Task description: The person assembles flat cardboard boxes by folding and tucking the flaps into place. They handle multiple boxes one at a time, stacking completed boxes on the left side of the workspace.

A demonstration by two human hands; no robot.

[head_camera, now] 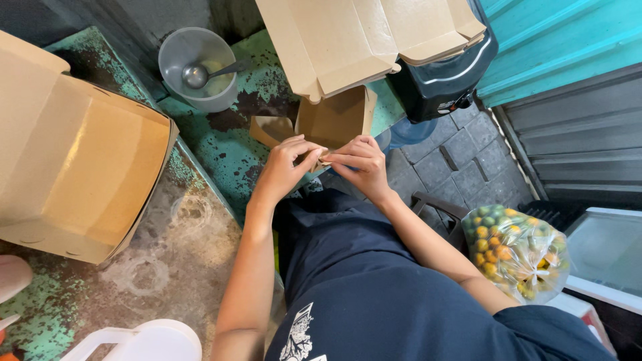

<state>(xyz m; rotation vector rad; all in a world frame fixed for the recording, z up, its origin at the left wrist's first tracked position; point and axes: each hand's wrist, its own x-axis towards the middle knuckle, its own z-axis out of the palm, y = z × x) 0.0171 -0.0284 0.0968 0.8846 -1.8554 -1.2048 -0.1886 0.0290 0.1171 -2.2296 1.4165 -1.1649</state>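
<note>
Cardboard takes shape between the two hands: a small brown paper box [334,124] stands half-formed on the worn green table [221,150], its back wall and one side up, the near flap not yet tucked; left hand [284,167] pinches that front edge with curled fingers; right hand [361,164] closes on the same flap from the other side, fingertips meeting. Just beyond the hands lies a stack of flat unfolded boxes [361,43], so folding looks barely begun; well left of the left hand sits a large finished box [80,167]; beyond it, a clear tub with a spoon [197,67].
</note>
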